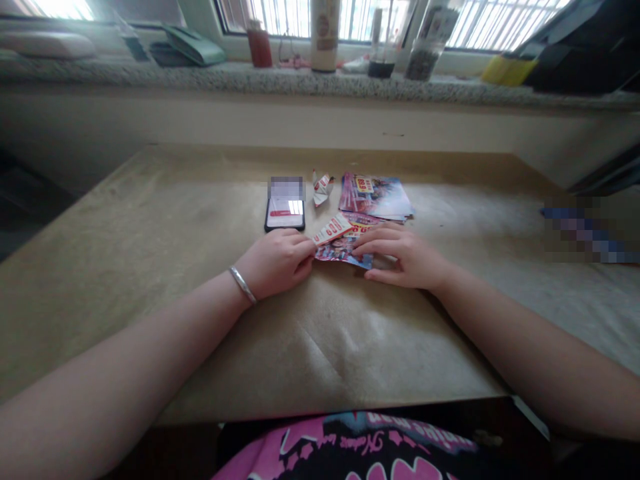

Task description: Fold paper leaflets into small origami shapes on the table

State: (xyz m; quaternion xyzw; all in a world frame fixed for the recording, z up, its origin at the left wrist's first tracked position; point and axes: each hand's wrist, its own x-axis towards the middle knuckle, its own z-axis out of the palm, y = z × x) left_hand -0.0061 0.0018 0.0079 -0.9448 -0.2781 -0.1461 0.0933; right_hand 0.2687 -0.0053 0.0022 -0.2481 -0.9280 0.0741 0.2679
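The left hand (275, 263) pinches the edge of a folded glossy flyer (343, 252) — the right hand (403, 257) lies flat and open on it — just below a smartphone (285, 213) and a flyer stack (375, 197).

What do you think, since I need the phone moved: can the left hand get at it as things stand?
Probably yes. The left hand lies just below the phone, with nothing between them, though its fingers pinch a printed paper strip that it would likely have to release first.
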